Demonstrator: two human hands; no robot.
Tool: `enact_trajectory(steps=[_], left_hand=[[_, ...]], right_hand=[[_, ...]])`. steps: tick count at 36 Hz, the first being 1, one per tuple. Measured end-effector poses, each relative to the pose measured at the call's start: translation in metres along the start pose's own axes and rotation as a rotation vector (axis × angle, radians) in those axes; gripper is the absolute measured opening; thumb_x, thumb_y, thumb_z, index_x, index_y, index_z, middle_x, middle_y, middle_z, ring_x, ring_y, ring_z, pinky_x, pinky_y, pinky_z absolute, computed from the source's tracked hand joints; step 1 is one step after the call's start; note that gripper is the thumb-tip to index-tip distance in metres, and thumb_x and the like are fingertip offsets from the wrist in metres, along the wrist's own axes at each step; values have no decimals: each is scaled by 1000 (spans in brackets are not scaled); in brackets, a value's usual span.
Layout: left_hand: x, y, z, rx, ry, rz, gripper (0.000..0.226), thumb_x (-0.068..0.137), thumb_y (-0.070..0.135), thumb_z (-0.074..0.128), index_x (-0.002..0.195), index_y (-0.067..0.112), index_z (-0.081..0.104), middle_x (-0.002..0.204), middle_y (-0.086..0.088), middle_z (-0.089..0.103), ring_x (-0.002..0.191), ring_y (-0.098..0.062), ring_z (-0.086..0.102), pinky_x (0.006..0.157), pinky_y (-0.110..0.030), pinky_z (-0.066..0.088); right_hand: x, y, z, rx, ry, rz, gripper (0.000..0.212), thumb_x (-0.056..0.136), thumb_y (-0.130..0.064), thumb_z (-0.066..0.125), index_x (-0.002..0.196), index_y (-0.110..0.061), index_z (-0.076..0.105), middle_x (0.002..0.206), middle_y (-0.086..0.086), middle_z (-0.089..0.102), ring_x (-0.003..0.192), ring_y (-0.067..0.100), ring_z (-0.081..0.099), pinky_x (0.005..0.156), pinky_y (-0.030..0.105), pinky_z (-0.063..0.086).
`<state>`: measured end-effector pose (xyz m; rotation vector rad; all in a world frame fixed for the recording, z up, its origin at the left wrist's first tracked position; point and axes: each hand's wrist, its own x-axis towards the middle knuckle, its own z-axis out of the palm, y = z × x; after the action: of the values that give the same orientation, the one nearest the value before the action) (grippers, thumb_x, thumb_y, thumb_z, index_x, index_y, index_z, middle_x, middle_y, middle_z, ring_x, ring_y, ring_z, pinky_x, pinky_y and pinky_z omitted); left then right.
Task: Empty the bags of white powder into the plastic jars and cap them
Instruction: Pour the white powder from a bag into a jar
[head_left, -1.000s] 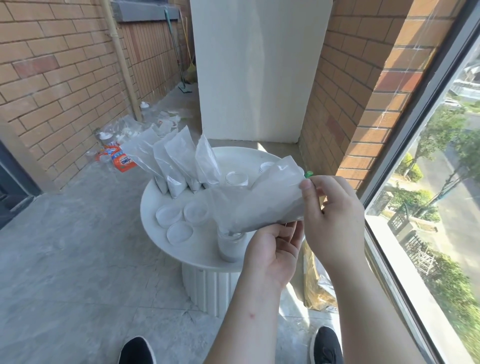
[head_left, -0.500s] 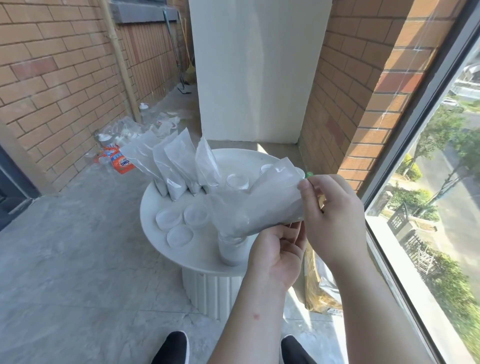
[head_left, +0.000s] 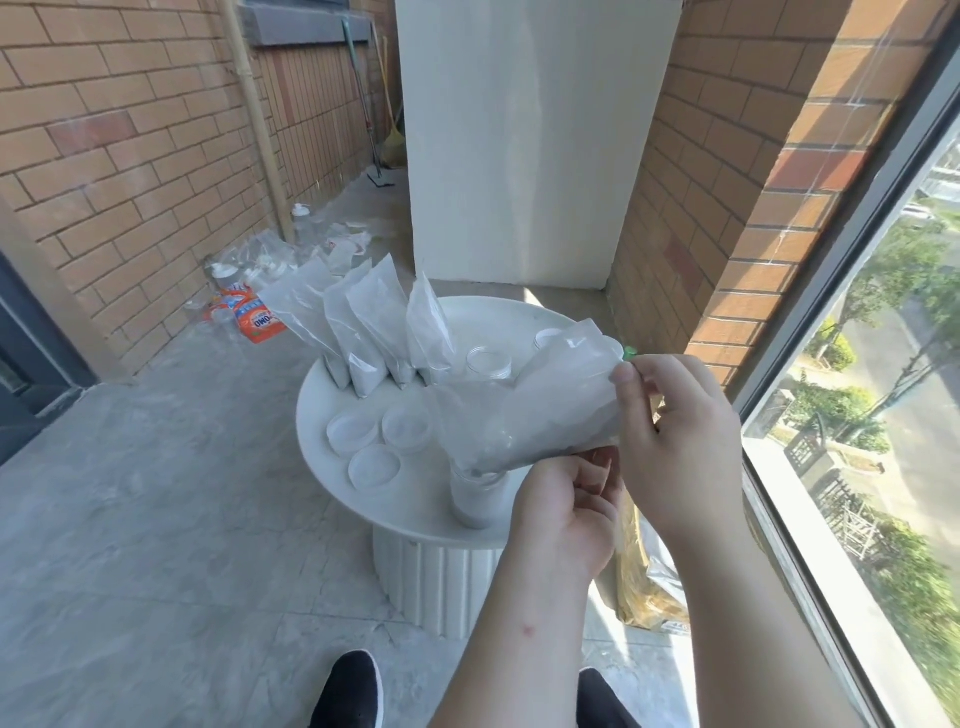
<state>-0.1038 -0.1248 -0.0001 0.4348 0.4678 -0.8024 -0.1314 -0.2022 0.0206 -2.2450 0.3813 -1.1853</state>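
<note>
1. White powder fills a clear plastic bag (head_left: 524, 410) that I see on my feed, held slantwise over a round white table (head_left: 415, 514). Its lower end points down at an open jar (head_left: 475, 501).
2. The jar stands near the table's front edge and shows white inside. The bag's low end meets the jar's rim, but I cannot tell whether it goes inside.
3. The right hand (head_left: 675, 431) pinches the bag's raised top corner between thumb and fingers.
4. The left hand (head_left: 563, 514) sits just below the right hand. Its fingers are curled up round the bag's lower edge, just right of the jar.
5. Four full bags (head_left: 363, 338) stand upright in a row at the table's far left, leaning against one another.
6. Three white lids (head_left: 374, 467) lie flat in a cluster left of the jar, not touching it.
7. Two spare jars (head_left: 488, 361) stand behind the held bag, partly hidden by it.
8. A small green thing (head_left: 629, 353) peeks out beside the right thumb. I cannot tell what it is.
9. On the grey floor, an orange packet (head_left: 260, 322) lies among clear plastic litter by the brick wall.
10. A yellowish sack (head_left: 644, 582) leans by the table's base, and black shoes (head_left: 348, 691) show at the bottom.
</note>
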Motion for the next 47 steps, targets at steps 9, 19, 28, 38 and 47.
enact_trajectory(steps=[9,19,28,38,47], left_hand=[[0,1,5,-24,-29,20,48,80,-22,24,81,-1,67,70,-9,68,50,-16,65,44,-16,49],[3,4,7,1,-23,26,45,81,-22,25,81,0,65,65,-9,67,48,-16,65,45,-17,50],[7,4,7,32,-1,29,44,79,-20,28,80,3,65,64,-6,67,49,-13,63,56,-17,44],[8,6,8,33,8,23,44,79,-20,28,80,3,65,64,-5,68,55,-11,61,62,-17,36],[11,5,9,33,26,22,43,78,-20,28,78,4,64,66,-5,68,66,-13,56,63,-18,36]], right_hand=[[0,0,2,13,-23,15,15,101,-19,58,90,-14,66,89,-3,59,81,5,48,69,13,36],[2,3,4,23,-13,20,15,101,-19,58,89,-16,66,90,-4,61,81,5,49,68,22,37],[3,3,8,10,-18,11,15,101,-19,58,89,-15,66,90,-4,60,81,6,49,69,19,35],[5,2,10,26,-22,22,15,101,-18,58,89,-15,66,90,-4,60,82,5,50,70,20,36],[6,1,9,25,-37,43,16,102,-21,57,89,-17,66,91,-5,60,85,3,50,71,13,37]])
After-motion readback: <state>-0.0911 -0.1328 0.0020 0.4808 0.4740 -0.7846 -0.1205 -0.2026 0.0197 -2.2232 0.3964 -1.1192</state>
